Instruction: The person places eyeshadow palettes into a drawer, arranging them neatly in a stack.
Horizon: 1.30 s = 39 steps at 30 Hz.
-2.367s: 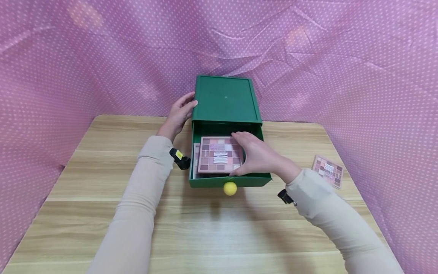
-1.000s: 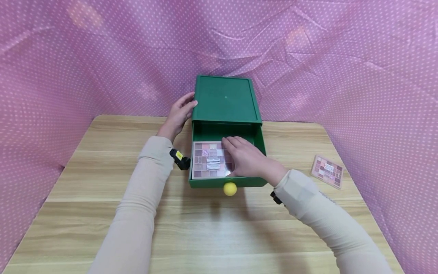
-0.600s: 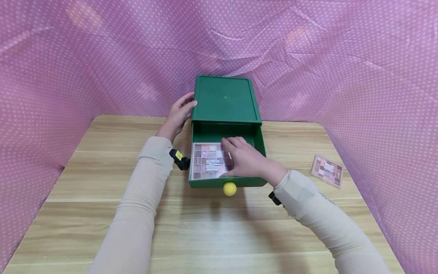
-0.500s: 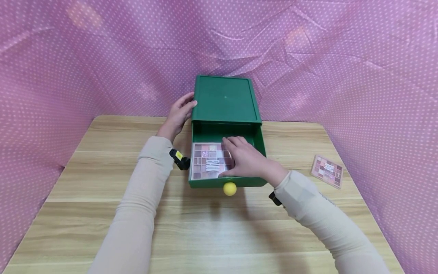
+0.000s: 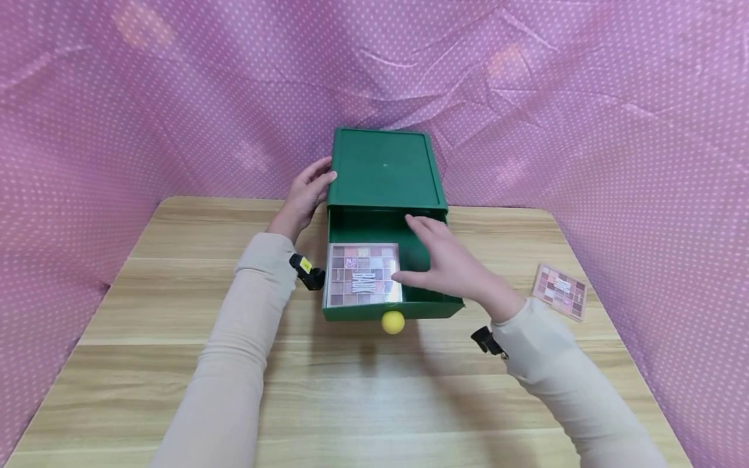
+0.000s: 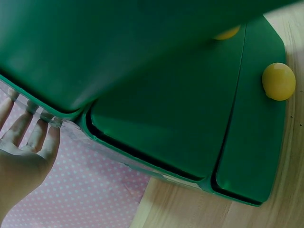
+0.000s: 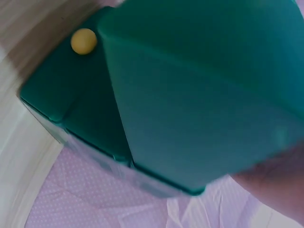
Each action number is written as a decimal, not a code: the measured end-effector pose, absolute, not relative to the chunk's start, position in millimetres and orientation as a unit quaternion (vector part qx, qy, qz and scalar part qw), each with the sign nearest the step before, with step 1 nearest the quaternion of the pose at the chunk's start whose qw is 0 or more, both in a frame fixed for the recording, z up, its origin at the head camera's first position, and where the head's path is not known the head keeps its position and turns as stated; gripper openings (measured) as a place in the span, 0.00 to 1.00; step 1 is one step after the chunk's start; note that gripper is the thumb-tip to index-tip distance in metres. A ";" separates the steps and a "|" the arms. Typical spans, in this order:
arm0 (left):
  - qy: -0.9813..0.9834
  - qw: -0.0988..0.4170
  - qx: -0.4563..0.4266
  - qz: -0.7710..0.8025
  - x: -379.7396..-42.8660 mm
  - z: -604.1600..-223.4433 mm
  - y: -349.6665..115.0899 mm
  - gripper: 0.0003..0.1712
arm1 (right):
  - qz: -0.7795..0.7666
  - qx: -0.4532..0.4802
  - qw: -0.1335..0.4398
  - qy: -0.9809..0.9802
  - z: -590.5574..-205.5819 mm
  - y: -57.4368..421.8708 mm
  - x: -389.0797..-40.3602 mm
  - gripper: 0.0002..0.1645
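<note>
We see two palettes (image 5: pixel 363 260), one cabinet (image 5: pixel 386 169), three drawers (image 6: pixel 161 114), three knobs (image 5: pixel 393 323), two hands (image 5: pixel 450 260), two cameras (image 5: pixel 307 272), one surface (image 5: pixel 146 292).

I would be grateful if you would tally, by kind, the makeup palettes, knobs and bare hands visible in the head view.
Palettes: 2 (drawer palette, table palette; anything under the drawer palette is hidden)
Knobs: 1 (yellow knob)
Hands: 2 (left hand, right hand)
Total: 5
</note>
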<state>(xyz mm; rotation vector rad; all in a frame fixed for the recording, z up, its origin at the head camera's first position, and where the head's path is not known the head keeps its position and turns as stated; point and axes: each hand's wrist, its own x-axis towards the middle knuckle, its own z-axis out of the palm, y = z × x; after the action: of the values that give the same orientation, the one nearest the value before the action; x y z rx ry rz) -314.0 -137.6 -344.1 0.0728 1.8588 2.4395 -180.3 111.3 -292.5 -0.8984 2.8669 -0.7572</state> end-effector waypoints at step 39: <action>0.609 0.035 0.008 0.792 -302.2 -342.3 -132.4 0.27 | -0.418 -0.047 -0.044 0.906 -331.9 237.1 -188.6 0.50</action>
<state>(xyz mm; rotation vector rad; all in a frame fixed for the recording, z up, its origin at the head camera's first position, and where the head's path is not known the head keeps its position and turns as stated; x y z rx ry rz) -302.2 -132.4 -342.3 0.0235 1.8727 2.4335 -188.6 237.1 -331.9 -0.1505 2.9295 -1.3504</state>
